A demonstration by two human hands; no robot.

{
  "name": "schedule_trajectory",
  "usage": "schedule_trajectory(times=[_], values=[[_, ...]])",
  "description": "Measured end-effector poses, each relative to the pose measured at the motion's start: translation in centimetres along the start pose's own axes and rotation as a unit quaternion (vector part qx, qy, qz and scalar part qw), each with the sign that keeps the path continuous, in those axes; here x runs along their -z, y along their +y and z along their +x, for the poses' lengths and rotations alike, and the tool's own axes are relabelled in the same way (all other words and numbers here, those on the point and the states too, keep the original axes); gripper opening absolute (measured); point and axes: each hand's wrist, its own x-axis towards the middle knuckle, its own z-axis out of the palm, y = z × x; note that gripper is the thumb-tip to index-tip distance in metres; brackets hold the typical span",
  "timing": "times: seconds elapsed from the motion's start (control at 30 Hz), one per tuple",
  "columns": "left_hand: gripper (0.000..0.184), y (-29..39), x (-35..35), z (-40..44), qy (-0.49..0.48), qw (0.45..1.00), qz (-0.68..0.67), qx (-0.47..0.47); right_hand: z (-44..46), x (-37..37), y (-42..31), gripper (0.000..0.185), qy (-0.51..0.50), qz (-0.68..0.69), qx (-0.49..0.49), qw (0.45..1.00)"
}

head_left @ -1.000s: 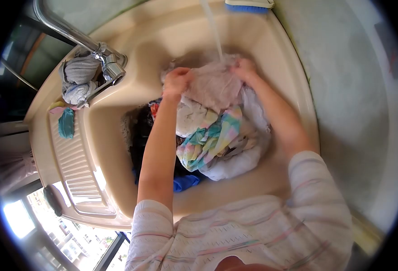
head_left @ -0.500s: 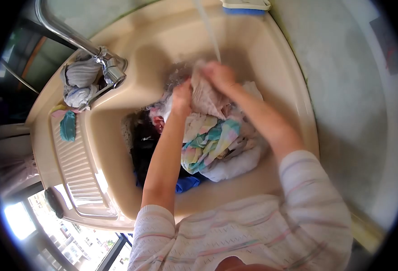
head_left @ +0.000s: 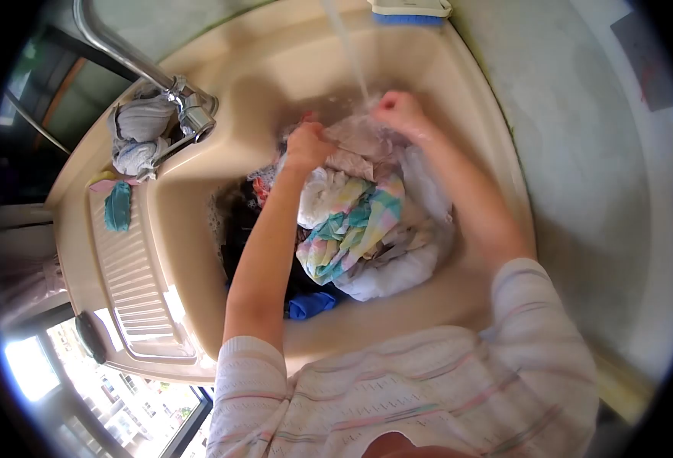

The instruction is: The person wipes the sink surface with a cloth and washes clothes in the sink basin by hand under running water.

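Note:
A wet pale pink cloth (head_left: 361, 140) is stretched between my two hands beneath the running water (head_left: 349, 57). My left hand (head_left: 309, 146) is closed on its left side. At the right, my right hand (head_left: 400, 114) has its fingers curled on the upper right edge, close to the stream. Just below the cloth lies a crumpled check cloth (head_left: 351, 229) in green, yellow and pink, on top of white laundry (head_left: 397, 271). Dark clothes (head_left: 241, 225) lie in the water left of it, partly behind my left forearm, with a blue cloth (head_left: 312, 305) near the front.
The beige sink (head_left: 481, 153) surrounds the laundry. A chrome faucet (head_left: 191, 111) stands at the left, with grey bundled cloths (head_left: 142, 126) behind it. A teal cloth (head_left: 118, 206) lies on the ribbed washboard (head_left: 134, 282). A blue-bristled brush (head_left: 410, 15) rests on the back rim.
My hands have moved apart, the right one to the right, spreading the pink cloth wider and lower. The check cloth and blue cloth show more fully.

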Motion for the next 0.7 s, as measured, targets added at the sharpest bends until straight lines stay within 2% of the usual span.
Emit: schedule_trajectory(times=[0.03,0.13,0.23,0.27,0.37,0.47,0.53,0.57,0.6,0.63,0.7], values=[[0.04,0.2,0.8,-0.3,0.001,0.998,-0.062,-0.003,-0.1,1.2,-1.4,0.018,-0.013,0.14,0.007,0.99],[0.037,2.4,3.9,-2.1,-0.073,0.952,-0.295,0.029,-0.6,5.7,-6.7,0.021,0.001,0.246,0.034,0.969],[0.038,3.5,5.5,-2.9,-0.154,0.96,-0.231,-0.029,-1.1,9.0,-13.0,0.016,0.014,0.245,0.145,0.959],[0.039,2.7,5.6,-1.9,-0.221,0.969,-0.106,0.025,-1.2,9.3,-14.2,0.015,0.019,0.238,0.189,0.953],[0.039,2.0,5.9,-1.9,-0.187,0.974,-0.129,-0.001,-0.6,9.3,-15.1,0.01,0.087,0.097,0.29,0.948],[0.041,2.2,6.2,-2.6,-0.127,0.93,-0.34,0.065,0.7,8.6,-10.1,0.027,0.133,-0.074,0.205,0.967],[0.038,0.3,4.9,-2.2,-0.108,0.976,-0.169,0.082,0.6,6.1,-6.2,0.04,0.048,-0.163,0.071,0.983],[0.037,-0.6,4.2,-1.8,-0.099,0.988,-0.082,0.089,0.3,4.6,-3.6,0.05,0.019,-0.194,0.064,0.979],[0.036,-0.9,3.7,-1.7,-0.082,0.992,-0.061,0.078,-0.9,2.3,-1.8,0.056,0.033,-0.233,0.07,0.969],[0.035,-1.1,3.1,-2.0,-0.066,0.995,-0.04,0.067,-0.4,0.5,2.9,0.056,-0.021,-0.213,0.056,0.975],[0.032,-0.8,3.5,-2.0,-0.045,0.997,0.008,0.069,-1.1,-0.5,3.8,0.042,-0.039,-0.234,0.024,0.971]])
